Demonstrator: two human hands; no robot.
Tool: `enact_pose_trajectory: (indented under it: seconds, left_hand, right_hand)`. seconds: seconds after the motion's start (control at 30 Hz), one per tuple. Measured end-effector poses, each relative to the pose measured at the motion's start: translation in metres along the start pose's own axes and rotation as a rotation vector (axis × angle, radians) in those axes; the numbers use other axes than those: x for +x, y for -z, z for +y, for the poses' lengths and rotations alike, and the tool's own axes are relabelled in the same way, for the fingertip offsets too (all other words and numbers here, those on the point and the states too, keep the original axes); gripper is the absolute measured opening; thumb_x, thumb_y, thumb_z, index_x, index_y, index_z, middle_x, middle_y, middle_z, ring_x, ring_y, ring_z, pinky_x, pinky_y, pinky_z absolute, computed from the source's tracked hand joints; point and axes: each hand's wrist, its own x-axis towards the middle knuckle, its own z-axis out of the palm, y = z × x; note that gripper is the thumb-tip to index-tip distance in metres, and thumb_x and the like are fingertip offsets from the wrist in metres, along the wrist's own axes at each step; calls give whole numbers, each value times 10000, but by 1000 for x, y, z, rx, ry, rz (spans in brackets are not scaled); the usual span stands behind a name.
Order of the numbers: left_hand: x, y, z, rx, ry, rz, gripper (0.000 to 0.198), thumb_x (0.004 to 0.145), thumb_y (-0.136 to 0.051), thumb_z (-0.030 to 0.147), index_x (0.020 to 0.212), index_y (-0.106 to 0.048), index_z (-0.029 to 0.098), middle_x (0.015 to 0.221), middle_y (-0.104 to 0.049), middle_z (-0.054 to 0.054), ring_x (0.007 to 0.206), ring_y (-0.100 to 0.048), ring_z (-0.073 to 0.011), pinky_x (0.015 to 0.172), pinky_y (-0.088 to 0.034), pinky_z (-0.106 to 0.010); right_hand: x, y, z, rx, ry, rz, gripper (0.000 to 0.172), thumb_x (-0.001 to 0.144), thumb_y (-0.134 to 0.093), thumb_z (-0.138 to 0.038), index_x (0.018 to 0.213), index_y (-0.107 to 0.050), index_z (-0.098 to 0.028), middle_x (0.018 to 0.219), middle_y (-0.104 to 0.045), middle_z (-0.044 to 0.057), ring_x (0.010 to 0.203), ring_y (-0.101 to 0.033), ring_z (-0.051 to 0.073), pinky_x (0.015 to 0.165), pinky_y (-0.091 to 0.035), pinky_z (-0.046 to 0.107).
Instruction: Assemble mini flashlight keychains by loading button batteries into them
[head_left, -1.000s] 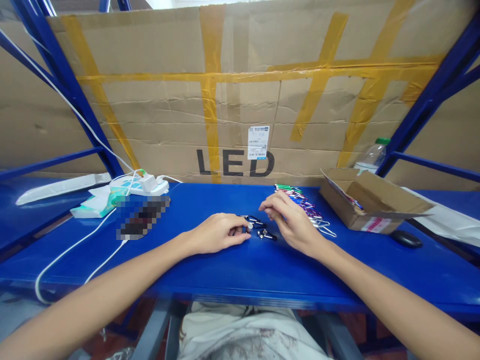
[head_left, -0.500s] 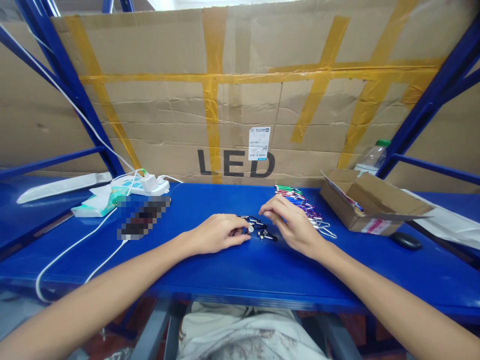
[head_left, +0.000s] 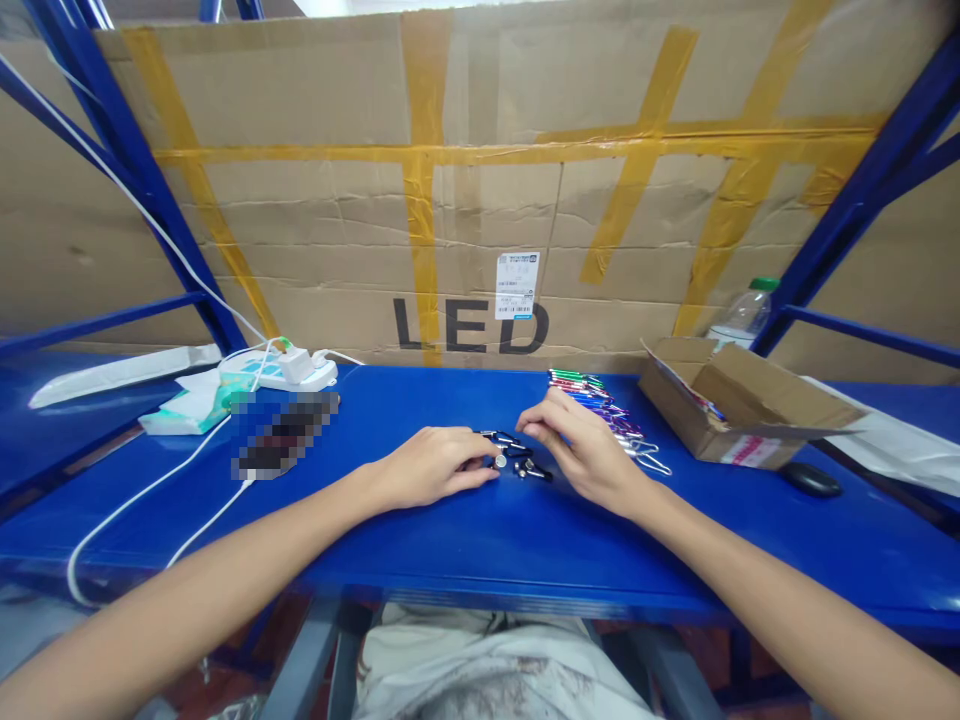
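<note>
My left hand (head_left: 431,467) rests on the blue table, its fingers curled and closed on a small piece with a round silver end (head_left: 500,461). Just beyond those fingertips lie several black clips (head_left: 504,440) with metal ends. One more black clip (head_left: 536,471) lies between my two hands. My right hand (head_left: 583,440) is raised slightly, thumb and fingertips pressed together; whatever they may pinch is too small to make out. Behind and beside it runs a row of coloured metal clips (head_left: 592,400), green, red, blue and purple, with silver wire-like loops (head_left: 654,458) at the near end.
An open cardboard box (head_left: 694,430) stands at the right, with a black computer mouse (head_left: 811,479) before it and a green-capped bottle (head_left: 746,312) behind. Leftward are a blurred-out phone-like object (head_left: 285,435), white cables, a tissue pack (head_left: 187,415) and a power strip (head_left: 319,375). A large carton (head_left: 337,220) walls the back.
Both hands keep nearly the same position and grip. The whole view has shifted very slightly.
</note>
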Motion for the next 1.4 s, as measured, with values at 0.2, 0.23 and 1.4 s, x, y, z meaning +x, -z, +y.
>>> enact_pose_trajectory:
  seconds: [0.2, 0.23, 1.4]
  left_hand:
    - [0, 0, 1, 10, -5, 12, 234, 1085, -627, 372, 1194, -731, 193, 996, -766, -50, 856, -717, -192, 795, -491, -266]
    - [0, 0, 1, 12, -2, 11, 231, 1082, -633, 372, 1188, -733, 192, 988, -765, -49, 851, -716, -192, 787, -489, -265]
    - [-1, 1, 3, 59, -5, 2, 319, 1158, -393, 281, 1389, -602, 213, 1008, -756, -47, 882, -724, -198, 804, -523, -280]
  right_hand:
    - [0, 0, 0, 10, -3, -14, 142, 1140, -501, -231, 1089, -633, -225, 944, -625, 55, 839, -577, 198, 769, -474, 323]
    - [1, 0, 0, 16, -6, -21, 127, 1138, -511, -231, 1094, -629, -225, 948, -632, 52, 839, -582, 196, 771, -472, 321]
    - [-1, -3, 3, 7, -63, -13, 117, 1118, -563, -257, 1008, -596, -235, 892, -688, 18, 774, -639, 177, 730, -479, 289]
